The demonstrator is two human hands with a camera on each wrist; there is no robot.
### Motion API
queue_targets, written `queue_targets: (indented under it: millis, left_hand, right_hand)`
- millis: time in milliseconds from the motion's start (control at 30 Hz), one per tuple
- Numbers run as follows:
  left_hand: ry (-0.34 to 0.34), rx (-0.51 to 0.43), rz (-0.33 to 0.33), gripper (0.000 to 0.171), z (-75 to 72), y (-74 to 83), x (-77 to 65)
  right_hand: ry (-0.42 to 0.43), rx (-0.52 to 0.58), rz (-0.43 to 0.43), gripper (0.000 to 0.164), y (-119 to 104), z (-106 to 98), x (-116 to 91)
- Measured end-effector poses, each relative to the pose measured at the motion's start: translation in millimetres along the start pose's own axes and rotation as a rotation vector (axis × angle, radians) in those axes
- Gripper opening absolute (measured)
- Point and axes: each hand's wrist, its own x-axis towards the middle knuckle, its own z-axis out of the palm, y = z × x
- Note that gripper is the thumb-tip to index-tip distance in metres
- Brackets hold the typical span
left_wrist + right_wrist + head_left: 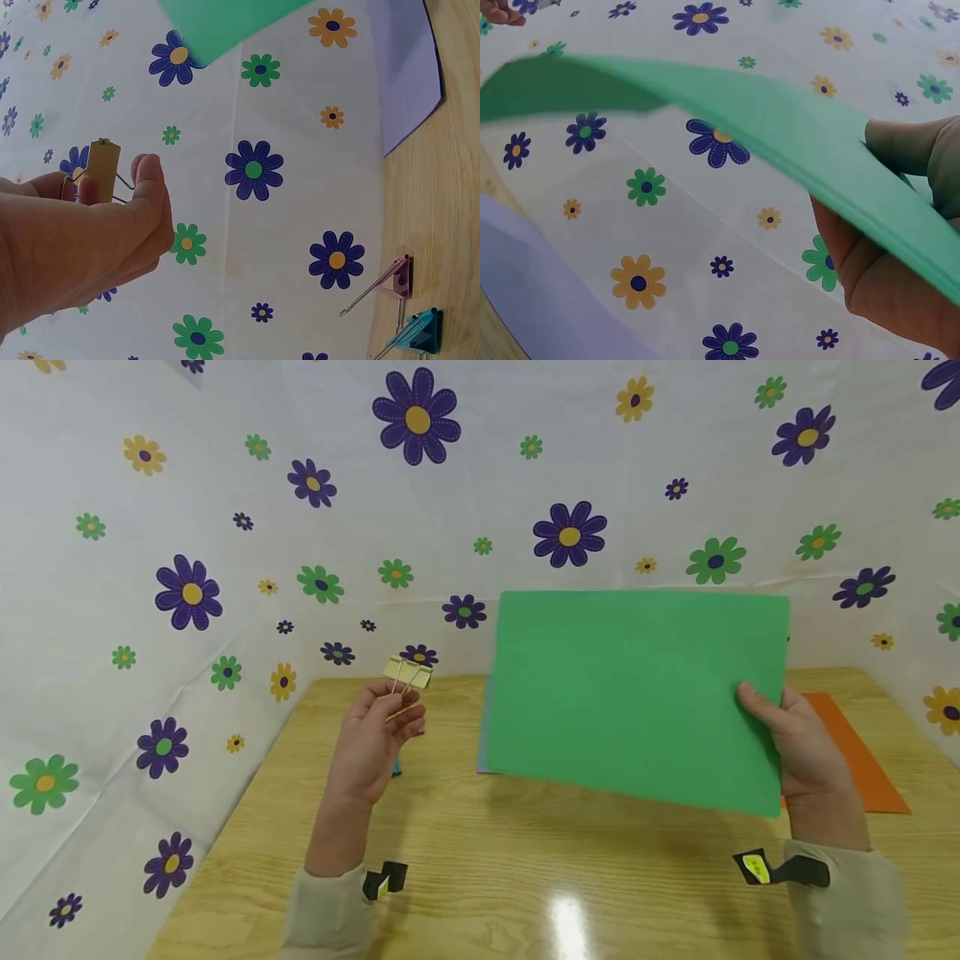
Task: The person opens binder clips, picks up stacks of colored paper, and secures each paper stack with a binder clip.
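Observation:
My left hand pinches a yellow binder clip by its wire handles, raised above the left part of the table. In the left wrist view the clip's yellow body shows between the fingers and thumb. My right hand grips a green sheet at its right edge, thumb on the near face and fingers behind. The sheet is held up off the table, tilted toward me; in the right wrist view the green stack bends and shows layered edges, like several sheets together.
Behind the green sheet, a lavender sheet lies on the wooden table. An orange sheet lies at the right. A pink binder clip and a teal binder clip stand on the table's left side. Flower-patterned cloth surrounds the table.

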Motion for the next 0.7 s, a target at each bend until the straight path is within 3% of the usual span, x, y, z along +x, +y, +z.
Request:
queue_targets:
  millis: [133,333,533,600,700]
  left_hand:
    - [0.007,0.008,-0.003,0.007,0.1,-0.9,-0.5]
    - [0.017,0.020,0.005,0.008,-0.1,-0.9,-1.1]
    - [0.017,0.011,0.020,0.007,-2.3,0.5,-2.0]
    - [0.016,0.011,0.027,0.007,-3.2,1.2,-2.4]
    - [0.023,0.013,0.028,0.008,-4.6,2.6,-2.5]
  right_hand:
    - [0.044,-0.129,0.021,0.028,-1,1,-2]
    - [0.109,-0.540,0.028,0.023,-6,9,-4]
    - [-0.012,-0.821,-0.130,0.034,-15,24,-14]
    - [0.013,-0.957,-0.175,0.028,-21,29,-19]
    - [0.119,-1.186,-0.266,0.017,-27,37,-25]
